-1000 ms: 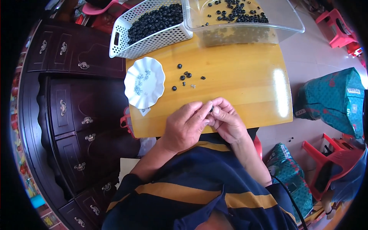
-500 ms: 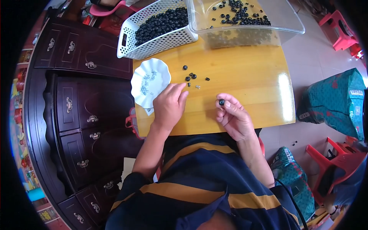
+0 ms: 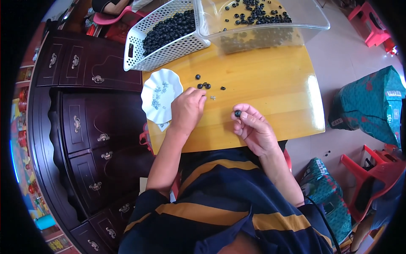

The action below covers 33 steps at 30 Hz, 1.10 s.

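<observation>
My right hand (image 3: 257, 130) pinches a small round black part (image 3: 237, 114) with a hole in its face, between thumb and index finger, above the table's near edge. On the other side, my left hand (image 3: 186, 111) rests low over the table, just right of a white scalloped plate (image 3: 172, 86). Its thumb and fingertips are drawn together; whatever lies between them is hidden. Just beyond those fingertips are several loose black parts (image 3: 207, 86), some round and some smaller. A few tiny pale bits (image 3: 213, 98) lie beside the fingertips.
A white perforated basket (image 3: 169, 57) heaped with black parts stands at the far left of the yellow wooden table (image 3: 275, 93). Beside it is a clear plastic bin (image 3: 313, 26) with more parts. Dark drawers (image 3: 110, 114) line the left; teal bags (image 3: 363, 106) and red stools stand right.
My left fingertips have closed where a small black part lay, and that part no longer shows. The right hand keeps its black part in nearly the same place. The whole view has shifted slightly.
</observation>
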Each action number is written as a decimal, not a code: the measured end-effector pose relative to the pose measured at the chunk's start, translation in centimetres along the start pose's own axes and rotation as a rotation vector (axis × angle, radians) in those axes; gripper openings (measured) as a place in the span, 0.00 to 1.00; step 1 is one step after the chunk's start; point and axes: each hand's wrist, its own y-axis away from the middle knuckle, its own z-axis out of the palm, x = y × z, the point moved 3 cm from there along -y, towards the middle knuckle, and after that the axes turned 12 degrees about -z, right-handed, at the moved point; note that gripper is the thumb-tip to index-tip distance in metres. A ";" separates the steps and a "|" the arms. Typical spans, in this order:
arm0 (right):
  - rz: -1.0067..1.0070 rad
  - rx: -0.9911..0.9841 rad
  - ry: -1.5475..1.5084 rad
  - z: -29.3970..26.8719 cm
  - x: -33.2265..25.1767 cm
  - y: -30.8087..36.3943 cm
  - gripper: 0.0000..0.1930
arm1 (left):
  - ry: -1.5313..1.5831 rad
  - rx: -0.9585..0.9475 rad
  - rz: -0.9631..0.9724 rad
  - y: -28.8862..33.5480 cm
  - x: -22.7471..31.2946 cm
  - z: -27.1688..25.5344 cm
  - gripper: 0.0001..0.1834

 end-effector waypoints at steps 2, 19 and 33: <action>0.002 -0.009 -0.009 0.1 0.0 0.0 0.13 | -0.011 -0.006 -0.004 0.0 0.2 -0.1 0.07; -0.006 -0.019 0.073 0.7 0.4 0.2 0.09 | 0.704 -0.205 0.044 3.2 5.9 -3.6 0.09; -0.051 -0.082 0.185 0.4 0.4 0.3 0.08 | 0.771 -0.385 0.029 3.0 5.0 -3.4 0.09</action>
